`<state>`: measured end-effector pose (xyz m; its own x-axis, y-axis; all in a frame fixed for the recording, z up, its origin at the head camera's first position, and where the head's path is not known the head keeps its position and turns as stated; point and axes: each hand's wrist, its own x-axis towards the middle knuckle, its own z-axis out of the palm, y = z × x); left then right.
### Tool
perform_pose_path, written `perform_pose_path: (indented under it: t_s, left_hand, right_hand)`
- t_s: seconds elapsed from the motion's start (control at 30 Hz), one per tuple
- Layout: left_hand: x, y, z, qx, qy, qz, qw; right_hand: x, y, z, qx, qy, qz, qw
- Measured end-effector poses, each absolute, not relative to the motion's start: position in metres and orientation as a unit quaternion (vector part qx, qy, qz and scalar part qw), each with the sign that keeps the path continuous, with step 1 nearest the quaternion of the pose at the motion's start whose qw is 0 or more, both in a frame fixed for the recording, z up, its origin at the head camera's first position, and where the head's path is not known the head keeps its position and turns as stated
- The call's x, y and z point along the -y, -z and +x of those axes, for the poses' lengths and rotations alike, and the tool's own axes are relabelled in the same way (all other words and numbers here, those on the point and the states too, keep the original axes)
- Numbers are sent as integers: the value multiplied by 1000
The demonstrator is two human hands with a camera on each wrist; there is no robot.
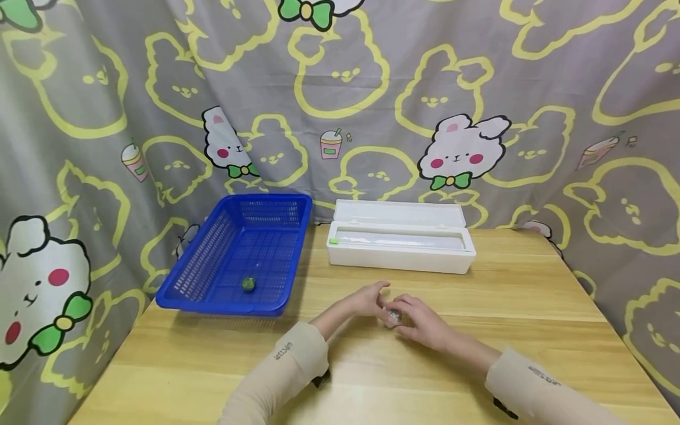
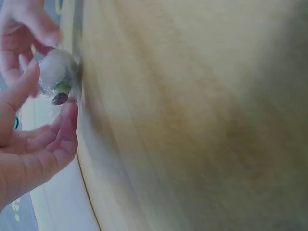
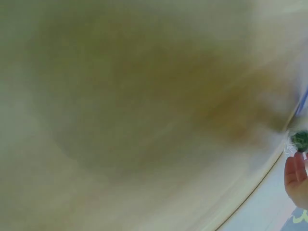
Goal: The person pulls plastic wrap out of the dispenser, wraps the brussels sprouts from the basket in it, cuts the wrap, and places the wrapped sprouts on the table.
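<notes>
Between my two hands is a small green vegetable piece (image 1: 394,316) wrapped in clear plastic film. The left wrist view shows the crinkled film (image 2: 55,72) around it and a short green stem (image 2: 61,91) with a dark cut end poking toward the camera. My left hand (image 1: 366,300) holds the bundle between thumb and fingers. From the other side, my right hand (image 1: 426,324) pinches it with thumb and fingertips. At the edge of the right wrist view, dark green leafy texture (image 3: 300,140) shows above the right fingers (image 3: 290,172).
To the left stands a blue plastic basket (image 1: 169,300) with one small green wrapped piece (image 1: 248,284) in it. Behind my hands lies a long white cling film box (image 1: 398,261), its lid (image 1: 398,212) raised, with a green slider (image 1: 333,241) at its left end. A patterned curtain (image 1: 366,171) hangs behind the wooden table (image 1: 531,295).
</notes>
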<state>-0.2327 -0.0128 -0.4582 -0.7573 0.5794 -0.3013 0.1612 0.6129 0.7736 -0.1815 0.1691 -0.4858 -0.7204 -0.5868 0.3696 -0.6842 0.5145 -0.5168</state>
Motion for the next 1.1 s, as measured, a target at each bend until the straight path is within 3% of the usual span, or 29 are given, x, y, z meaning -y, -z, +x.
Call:
perform_pose_path:
  t_s: [0.27,0.5,0.87,1.1]
  left_hand:
    - [11,463,-226,-862,-378,254,225]
    - [11,464,-222,-867,-378,264,189]
    - [8,465,-217,-873,-349,312,139]
    - [9,464,-215,-878,-352,297,131]
  right_hand:
    - [-169,487,-178,876,-426,225,3]
    - [-171,488,-182,860,-455,223,-61]
    - [-172,494,-178,855,-444,268,-17]
    - [-172,490,-180,872,-416,255,-30]
